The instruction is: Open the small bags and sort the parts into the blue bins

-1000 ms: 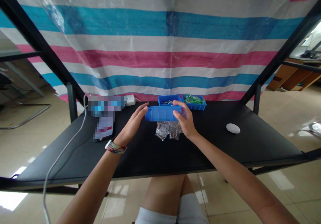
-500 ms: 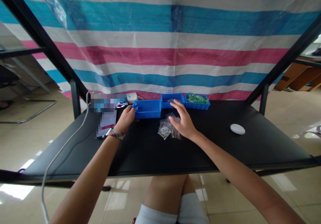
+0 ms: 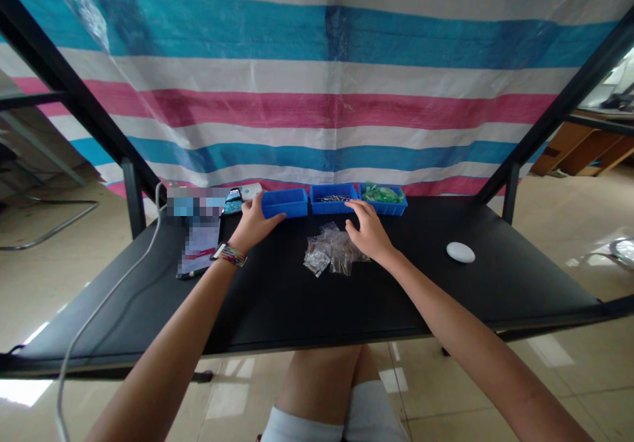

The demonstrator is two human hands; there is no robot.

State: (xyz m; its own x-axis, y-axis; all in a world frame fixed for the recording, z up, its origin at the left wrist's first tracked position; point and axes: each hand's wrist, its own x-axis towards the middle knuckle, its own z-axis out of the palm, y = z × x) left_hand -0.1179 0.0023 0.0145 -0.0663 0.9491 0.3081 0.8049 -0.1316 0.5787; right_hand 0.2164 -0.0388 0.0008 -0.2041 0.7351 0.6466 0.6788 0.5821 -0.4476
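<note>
My left hand (image 3: pixel 253 224) is at the left end of an empty blue bin (image 3: pixel 292 212), thumb and fingers spread and apparently touching it. That bin sits flat at the left of a row. Beside it, a middle blue bin (image 3: pixel 329 208) holds thin metal pieces (image 3: pixel 333 198). My right hand (image 3: pixel 370 232) hovers by this bin's front right corner, fingers apart with nothing in them. On the right, a third blue bin (image 3: pixel 391 210) contains green plastic-looking items (image 3: pixel 382 193). Several small clear plastic bags (image 3: pixel 337 250) lie in a pile between my hands.
A white oval object (image 3: pixel 460 252) lies on the right of the black table (image 3: pixel 396 303). At the left are a phone (image 3: pixel 232 201), a partly blurred sheet (image 3: pixel 202 247) and a white cable (image 3: pixel 106 283). A striped tarp (image 3: pixel 317 98) hangs behind, between black frame posts.
The left bin has gone from tilted in my left hand to flat in line with the others. My left hand has loosened its grip. My right hand has shifted off the bags, uncovering more of them.
</note>
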